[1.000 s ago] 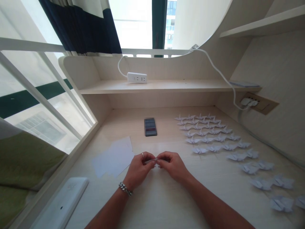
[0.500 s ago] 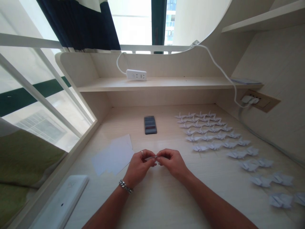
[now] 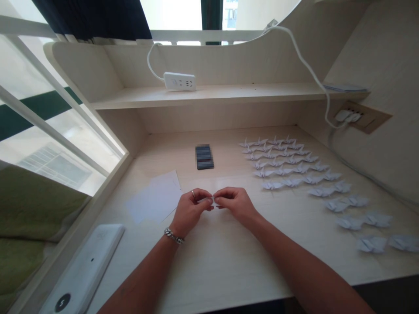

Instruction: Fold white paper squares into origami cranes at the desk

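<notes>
My left hand (image 3: 190, 210), with a ring and a metal bracelet, and my right hand (image 3: 235, 204) meet above the middle of the pale wooden desk (image 3: 229, 261). Both pinch a small folded piece of white paper (image 3: 213, 201) between fingertips and thumbs. Most of the paper is hidden by the fingers. Loose white paper sheets (image 3: 153, 198) lie just left of my left hand. Several folded paper cranes (image 3: 294, 168) stand in rows to the right.
A dark phone (image 3: 204, 157) lies on the desk behind my hands. A white power bank (image 3: 83, 272) rests at the front left edge. A power strip (image 3: 180, 81) sits on the shelf, and a white cable (image 3: 307, 69) runs to a wall socket (image 3: 355, 117) at right.
The camera has tilted down, so everything sits higher in view. My hands keep pinching the folded paper, with the fingertips drawn a little closer together.
</notes>
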{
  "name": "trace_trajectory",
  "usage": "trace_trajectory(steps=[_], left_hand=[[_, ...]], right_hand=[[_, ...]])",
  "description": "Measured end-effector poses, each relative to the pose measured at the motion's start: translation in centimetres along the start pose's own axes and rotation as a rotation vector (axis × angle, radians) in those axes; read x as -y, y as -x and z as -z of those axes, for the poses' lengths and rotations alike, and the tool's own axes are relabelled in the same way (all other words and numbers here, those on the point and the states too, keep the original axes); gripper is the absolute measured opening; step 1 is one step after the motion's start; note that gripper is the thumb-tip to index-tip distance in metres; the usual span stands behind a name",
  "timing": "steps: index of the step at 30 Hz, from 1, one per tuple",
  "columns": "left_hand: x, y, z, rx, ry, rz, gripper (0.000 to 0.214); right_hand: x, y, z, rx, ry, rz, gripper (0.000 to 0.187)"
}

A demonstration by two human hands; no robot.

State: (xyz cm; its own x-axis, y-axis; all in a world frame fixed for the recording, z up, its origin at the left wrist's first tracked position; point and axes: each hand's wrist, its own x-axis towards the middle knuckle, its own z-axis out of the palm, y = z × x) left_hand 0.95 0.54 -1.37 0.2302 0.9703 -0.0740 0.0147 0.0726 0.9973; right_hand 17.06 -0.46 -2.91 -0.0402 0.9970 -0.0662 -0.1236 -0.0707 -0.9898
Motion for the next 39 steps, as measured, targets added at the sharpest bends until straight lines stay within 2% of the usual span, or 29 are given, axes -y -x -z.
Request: trace_trajectory(steps=[4,9,17,25,32,39], left_hand=[[0.15,-0.06,0.01,-0.001,-0.016,-0.019,0.018],[0.11,-0.09,0.05,-0.017,-0.068,-0.036,0.016],[0.20,-0.13,0.36,0.023,-0.138,-0.039,0.016],[0.09,-0.03,0.33,0.033,-0.160,-0.050,0.013],[-0.44,0.04,0.23,0.027,-0.164,-0.051,0.006],[0.02,0.04,0.41,0.038,-0.212,-0.070,0.006]], right_hand=[[0.21,-0.01,0.20,0.023,0.037,0.029,0.017],[0.34,0.03,0.20,0.041,-0.025,-0.037,0.021],[0.09,0.16,0.51,0.087,0.081,0.053,0.015],[0.46,0.26,0.52,0.092,0.027,-0.028,0.018],[0.66,0.57,0.44,0.105,-0.037,-0.043,0.018],[0.40,0.27,0.64,0.130,-0.028,-0.067,0.025]])
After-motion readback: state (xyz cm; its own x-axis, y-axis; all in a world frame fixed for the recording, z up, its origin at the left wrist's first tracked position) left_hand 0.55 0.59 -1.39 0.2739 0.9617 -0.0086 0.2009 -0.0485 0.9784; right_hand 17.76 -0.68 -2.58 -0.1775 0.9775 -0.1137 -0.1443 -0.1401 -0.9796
